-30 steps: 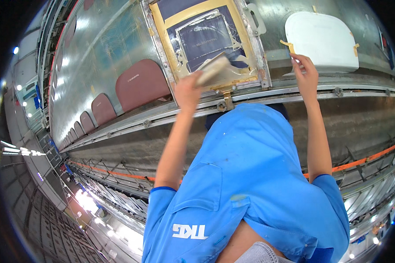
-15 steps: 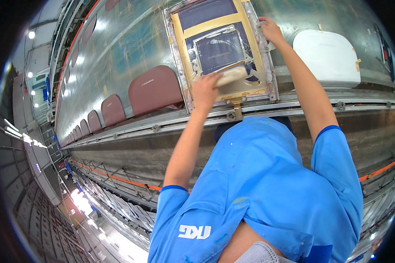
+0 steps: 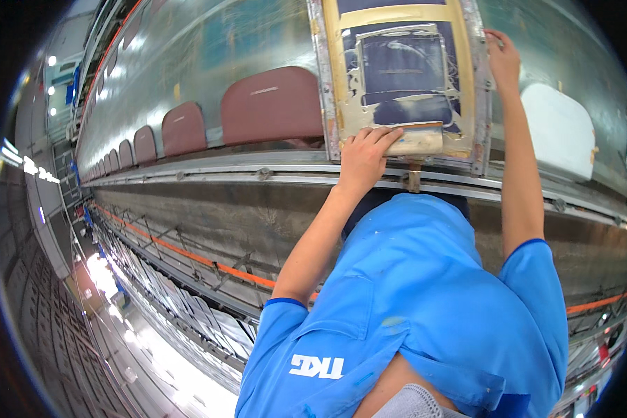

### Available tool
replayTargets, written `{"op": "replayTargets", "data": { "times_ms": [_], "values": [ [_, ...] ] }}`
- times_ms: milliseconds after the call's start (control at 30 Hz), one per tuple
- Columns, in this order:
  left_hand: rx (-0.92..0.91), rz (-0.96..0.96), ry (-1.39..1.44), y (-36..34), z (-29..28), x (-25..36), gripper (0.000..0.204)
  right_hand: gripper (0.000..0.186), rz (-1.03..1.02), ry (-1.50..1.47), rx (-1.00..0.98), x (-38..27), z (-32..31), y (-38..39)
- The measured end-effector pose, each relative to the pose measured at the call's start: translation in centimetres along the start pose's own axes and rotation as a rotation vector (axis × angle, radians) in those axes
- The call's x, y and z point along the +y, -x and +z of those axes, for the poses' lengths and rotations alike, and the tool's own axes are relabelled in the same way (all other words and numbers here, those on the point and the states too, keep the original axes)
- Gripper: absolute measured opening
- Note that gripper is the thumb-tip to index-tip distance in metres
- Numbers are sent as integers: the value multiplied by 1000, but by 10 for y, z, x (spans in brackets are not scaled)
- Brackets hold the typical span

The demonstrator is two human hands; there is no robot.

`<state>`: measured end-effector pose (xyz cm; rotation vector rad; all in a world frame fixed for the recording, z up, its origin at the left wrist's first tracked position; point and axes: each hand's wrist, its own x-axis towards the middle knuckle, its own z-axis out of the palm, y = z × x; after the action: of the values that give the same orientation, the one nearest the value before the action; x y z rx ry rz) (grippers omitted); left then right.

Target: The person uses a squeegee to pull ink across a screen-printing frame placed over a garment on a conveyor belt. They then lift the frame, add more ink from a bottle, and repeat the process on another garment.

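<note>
My left hand (image 3: 364,157) is closed on the left end of a squeegee (image 3: 421,141) with a pale handle, fingers laid over its top. The squeegee rests crosswise at the near end of a screen printing frame (image 3: 322,76). Yellowish tape borders the dark mesh, and pale ink is smeared around a rectangular area in its middle. On the frame's right rail, my right hand (image 3: 505,64) grips the outer edge with bent fingers. What lies under the screen is mostly hidden.
Left of the frame, a row of maroon panels (image 3: 272,108) with rounded corners runs along the long table (image 3: 202,52). A white panel (image 3: 557,132) lies to the right. Metal rails (image 3: 292,179) with bolts follow the table's near edge.
The squeegee has come toward me to the screen's near end and lies straighter across it. My right hand stays at the right rail. The whole view has shifted, placing the frame farther right.
</note>
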<state>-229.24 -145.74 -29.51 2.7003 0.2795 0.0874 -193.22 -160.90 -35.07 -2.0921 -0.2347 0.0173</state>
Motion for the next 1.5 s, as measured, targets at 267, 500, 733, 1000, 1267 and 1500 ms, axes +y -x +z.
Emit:
{"op": "replayTargets", "data": {
  "times_ms": [267, 500, 733, 1000, 1267, 1500],
  "values": [
    [63, 6, -85, 20, -36, -103, 64, 26, -14, -15, -33, -73, 137, 72],
    [-102, -150, 10, 66, -120, -257, 50, 24, -7, -112, -38, -113, 222, 122],
    [-590, -228, 235, -8, -132, -316, 43, 23, 7, -124, -14, -123, 239, 137],
    [-1061, -115, 261, -88, -101, -341, 53, 18, 10, -37, 8, -129, 243, 136],
    [-310, -175, -29, -135, -147, -331, 39, 20, 120, 9, -92, -117, 241, 129],
    [86, 62, -208, -4, -75, -274, 63, 20, 139, -49, -25, -125, 234, 131]
  ]
}}
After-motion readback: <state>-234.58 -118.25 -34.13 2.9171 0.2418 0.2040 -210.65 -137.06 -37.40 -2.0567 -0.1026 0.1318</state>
